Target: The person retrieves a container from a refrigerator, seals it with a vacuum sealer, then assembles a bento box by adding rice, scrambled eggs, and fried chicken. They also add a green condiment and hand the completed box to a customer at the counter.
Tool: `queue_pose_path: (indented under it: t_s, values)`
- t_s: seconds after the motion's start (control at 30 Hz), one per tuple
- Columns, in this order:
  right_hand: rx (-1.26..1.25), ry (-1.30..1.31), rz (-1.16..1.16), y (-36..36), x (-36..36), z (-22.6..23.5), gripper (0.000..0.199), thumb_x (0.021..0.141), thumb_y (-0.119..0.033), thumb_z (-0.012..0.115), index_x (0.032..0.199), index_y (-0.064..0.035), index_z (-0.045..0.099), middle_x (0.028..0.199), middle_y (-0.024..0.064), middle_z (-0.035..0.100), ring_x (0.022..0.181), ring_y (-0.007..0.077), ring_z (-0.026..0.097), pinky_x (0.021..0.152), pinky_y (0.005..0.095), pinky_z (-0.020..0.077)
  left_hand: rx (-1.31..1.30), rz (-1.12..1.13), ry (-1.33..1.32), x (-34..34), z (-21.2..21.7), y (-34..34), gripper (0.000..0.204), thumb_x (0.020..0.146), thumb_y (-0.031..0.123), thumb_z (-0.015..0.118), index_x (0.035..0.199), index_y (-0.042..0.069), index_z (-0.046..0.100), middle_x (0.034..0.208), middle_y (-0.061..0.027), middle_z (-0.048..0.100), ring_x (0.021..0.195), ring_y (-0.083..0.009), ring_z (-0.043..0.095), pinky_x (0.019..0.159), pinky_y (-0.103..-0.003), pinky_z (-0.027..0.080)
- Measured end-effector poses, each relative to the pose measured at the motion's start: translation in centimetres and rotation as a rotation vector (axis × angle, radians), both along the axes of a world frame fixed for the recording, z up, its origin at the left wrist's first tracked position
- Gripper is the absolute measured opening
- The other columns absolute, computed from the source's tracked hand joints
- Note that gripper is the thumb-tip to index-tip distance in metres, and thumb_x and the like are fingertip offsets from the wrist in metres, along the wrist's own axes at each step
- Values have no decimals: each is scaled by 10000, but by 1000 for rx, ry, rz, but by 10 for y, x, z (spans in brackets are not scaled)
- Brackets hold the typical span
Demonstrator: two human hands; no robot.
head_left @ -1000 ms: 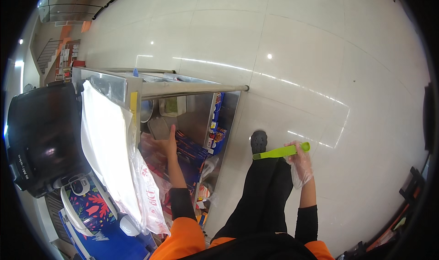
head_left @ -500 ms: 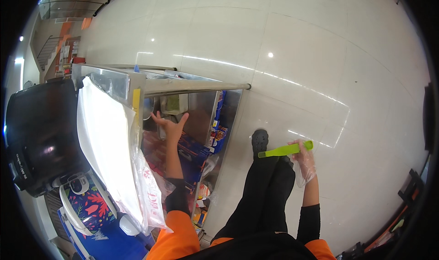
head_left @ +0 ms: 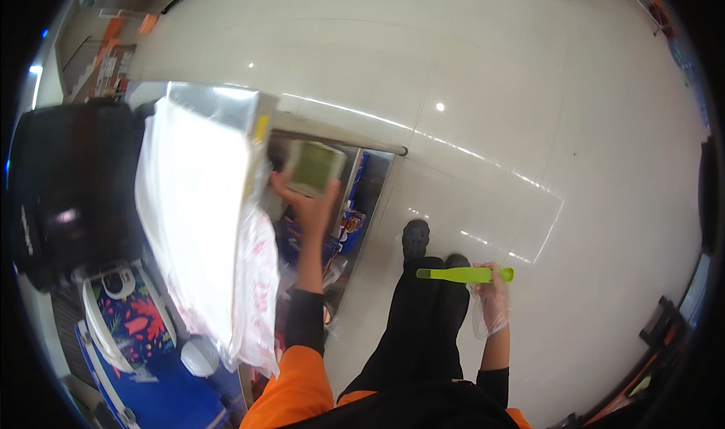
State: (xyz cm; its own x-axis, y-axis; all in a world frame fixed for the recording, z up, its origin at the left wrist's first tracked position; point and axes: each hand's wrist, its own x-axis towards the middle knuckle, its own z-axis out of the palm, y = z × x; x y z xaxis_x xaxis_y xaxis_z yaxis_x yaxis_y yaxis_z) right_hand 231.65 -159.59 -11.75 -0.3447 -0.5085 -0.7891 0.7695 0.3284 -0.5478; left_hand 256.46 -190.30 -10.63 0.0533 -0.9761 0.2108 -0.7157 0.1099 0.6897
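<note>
Fingers [head_left: 291,191] of the left hand [head_left: 310,206] curl round a green-sided container [head_left: 313,168], raised beside the cart [head_left: 370,180]; right hand [head_left: 491,297], in a clear glove, grips a green spatula [head_left: 464,275] above the floor [head_left: 491,89]; the lift seems underway; setting it down needs steadiness.

A shop — glossy tiled floor [head_left: 483,74], steel vendor cart [head_left: 355,165], hanging plastic bags [head_left: 204,225].
</note>
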Motion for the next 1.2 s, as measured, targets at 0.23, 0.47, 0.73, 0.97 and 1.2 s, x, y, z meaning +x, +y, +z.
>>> queue_pose_path:
  t_s: [0.23, 0.47, 0.73, 0.97, 1.2]
  values:
    - [-214, 12, -2, 26, -29, 130, 330, 948, -415, 498, 1097, -123, 538, 1030, 47, 600, 939, 151, 563, 723, 286, 415, 424, -265, 189, -8, 41, 230, 1017, 591, 183, 835, 1351, 11, 182, 1254, -184, 416, 1170, -294, 471, 1006, -409, 384]
    - [-461, 52, 641, 48, 8, 262, 293, 924, -394, 534, 1060, -135, 564, 1044, 0, 589, 962, 119, 545, 784, 288, 426, 547, -90, 291, 83, 173, 465, 1004, 604, 227, 797, 1373, -24, 202, 1325, -255, 352, 1275, -399, 354, 1065, -426, 326]
    - [-800, -159, 1447, 68, 262, 388, 291, 924, -313, 571, 1059, -60, 617, 1114, 119, 635, 1096, 257, 569, 915, 398, 429, 29, 892, 300, 175, 276, 696, 1036, 593, 253, 807, 1379, 12, 175, 1343, -226, 307, 1269, -392, 353, 1056, -435, 339]
    - [-656, -650, 2042, 355, 521, 453, 311, 936, -308, 543, 1163, -98, 502, 1144, 56, 575, 1076, 217, 541, 900, 348, 449, -179, 1716, 200, 205, 367, 980, 998, 583, 248, 813, 1362, 18, 234, 1311, -226, 355, 1245, -381, 380, 1032, -437, 363]
    - [-1682, -540, 2198, 633, 618, 440, 345, 910, -40, 481, 1253, -24, 457, 1169, 167, 563, 1093, 268, 544, 958, 355, 419, -284, 2203, 35, 187, 411, 1188, 971, 597, 237, 801, 1369, 27, 251, 1297, -219, 385, 1232, -388, 386, 1029, -434, 364]
